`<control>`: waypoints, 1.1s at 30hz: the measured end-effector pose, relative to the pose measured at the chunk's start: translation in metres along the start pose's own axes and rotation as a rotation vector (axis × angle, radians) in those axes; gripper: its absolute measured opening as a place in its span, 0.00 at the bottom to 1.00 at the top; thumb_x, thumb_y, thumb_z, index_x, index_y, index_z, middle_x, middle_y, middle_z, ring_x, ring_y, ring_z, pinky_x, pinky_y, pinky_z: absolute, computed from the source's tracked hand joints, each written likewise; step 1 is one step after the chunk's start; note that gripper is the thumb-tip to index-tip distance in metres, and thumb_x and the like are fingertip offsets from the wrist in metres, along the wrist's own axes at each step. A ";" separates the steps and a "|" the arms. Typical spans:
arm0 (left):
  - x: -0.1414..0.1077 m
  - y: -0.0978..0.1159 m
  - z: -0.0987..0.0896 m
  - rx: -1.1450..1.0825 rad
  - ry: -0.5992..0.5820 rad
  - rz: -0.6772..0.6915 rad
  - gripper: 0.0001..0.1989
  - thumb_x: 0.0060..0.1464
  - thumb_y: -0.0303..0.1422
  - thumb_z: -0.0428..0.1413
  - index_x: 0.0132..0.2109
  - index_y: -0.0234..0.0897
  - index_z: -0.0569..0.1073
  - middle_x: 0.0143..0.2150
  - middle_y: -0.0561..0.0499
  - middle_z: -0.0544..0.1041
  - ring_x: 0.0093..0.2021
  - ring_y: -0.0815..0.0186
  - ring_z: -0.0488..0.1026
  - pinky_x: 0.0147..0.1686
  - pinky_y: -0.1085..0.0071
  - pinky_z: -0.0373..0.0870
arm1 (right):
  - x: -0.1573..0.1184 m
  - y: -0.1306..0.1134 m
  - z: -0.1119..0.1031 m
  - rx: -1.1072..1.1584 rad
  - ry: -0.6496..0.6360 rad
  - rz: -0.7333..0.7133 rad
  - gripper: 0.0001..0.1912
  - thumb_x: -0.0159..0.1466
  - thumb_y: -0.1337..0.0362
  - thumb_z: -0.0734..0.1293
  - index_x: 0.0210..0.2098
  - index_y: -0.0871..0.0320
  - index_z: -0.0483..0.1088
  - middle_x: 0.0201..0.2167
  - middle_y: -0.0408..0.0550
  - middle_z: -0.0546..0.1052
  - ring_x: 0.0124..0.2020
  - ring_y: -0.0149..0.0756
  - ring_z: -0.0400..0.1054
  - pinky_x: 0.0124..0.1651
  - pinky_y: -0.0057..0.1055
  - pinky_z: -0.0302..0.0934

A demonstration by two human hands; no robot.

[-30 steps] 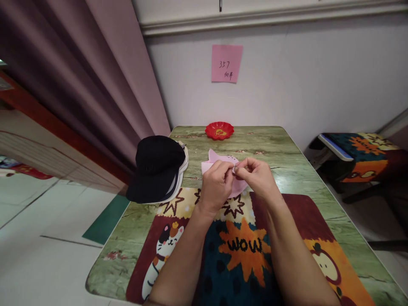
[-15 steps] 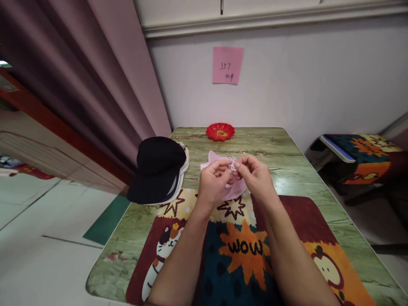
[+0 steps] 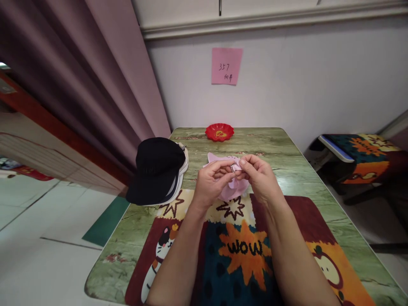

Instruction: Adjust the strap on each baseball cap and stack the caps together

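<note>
A pink cap (image 3: 235,192) rests at the middle of the table, partly hidden behind my hands. Over it, my left hand (image 3: 208,182) pinches a small metal buckle (image 3: 233,168) at the cap's back strap. My right hand (image 3: 262,177) has the pink strap (image 3: 238,167) between thumb and forefinger, right beside the buckle. Both hands are close together, fingertips almost touching. To the left lies a stack of caps, with a black cap (image 3: 161,159) on top and paler ones showing at its edge.
A red scalloped dish (image 3: 219,132) stands near the table's back edge. A patterned mat (image 3: 216,242) covers the front of the green table (image 3: 110,263). The wall behind bears a pink note (image 3: 226,66). A curtain (image 3: 121,63) hangs at left; another piece of furniture (image 3: 366,148) stands right.
My right hand has shifted slightly right and its fingers have moved along the strap. The metal buckle and strap now show more plainly between my hands.
</note>
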State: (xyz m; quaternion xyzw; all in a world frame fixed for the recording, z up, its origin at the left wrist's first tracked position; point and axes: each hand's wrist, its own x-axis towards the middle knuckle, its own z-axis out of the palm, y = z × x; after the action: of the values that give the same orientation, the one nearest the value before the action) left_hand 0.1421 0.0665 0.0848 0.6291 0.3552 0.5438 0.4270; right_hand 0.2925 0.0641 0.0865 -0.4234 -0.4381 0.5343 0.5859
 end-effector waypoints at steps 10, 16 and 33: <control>-0.001 -0.005 0.006 0.150 0.094 0.126 0.10 0.53 0.34 0.65 0.43 0.37 0.81 0.44 0.47 0.78 0.33 0.70 0.76 0.30 0.75 0.76 | 0.001 0.000 -0.002 -0.008 0.058 -0.025 0.19 0.55 0.50 0.76 0.32 0.57 0.70 0.22 0.40 0.74 0.19 0.25 0.63 0.23 0.23 0.60; -0.004 -0.003 0.011 0.001 0.024 -0.087 0.14 0.59 0.39 0.60 0.50 0.39 0.76 0.28 0.54 0.78 0.18 0.72 0.71 0.21 0.76 0.72 | 0.001 0.000 -0.001 0.027 0.080 -0.027 0.21 0.53 0.47 0.77 0.33 0.55 0.71 0.27 0.40 0.74 0.27 0.28 0.71 0.33 0.25 0.70; 0.000 0.003 -0.002 0.205 -0.050 0.037 0.07 0.56 0.32 0.61 0.43 0.37 0.77 0.30 0.52 0.78 0.23 0.71 0.76 0.27 0.75 0.72 | -0.007 -0.011 -0.002 -0.005 -0.032 -0.082 0.16 0.57 0.52 0.74 0.33 0.54 0.68 0.27 0.40 0.73 0.23 0.27 0.67 0.26 0.24 0.65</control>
State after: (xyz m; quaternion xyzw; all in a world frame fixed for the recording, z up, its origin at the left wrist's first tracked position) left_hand 0.1397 0.0658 0.0881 0.6893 0.3865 0.4965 0.3592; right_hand 0.2974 0.0566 0.0965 -0.3980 -0.4657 0.5153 0.5993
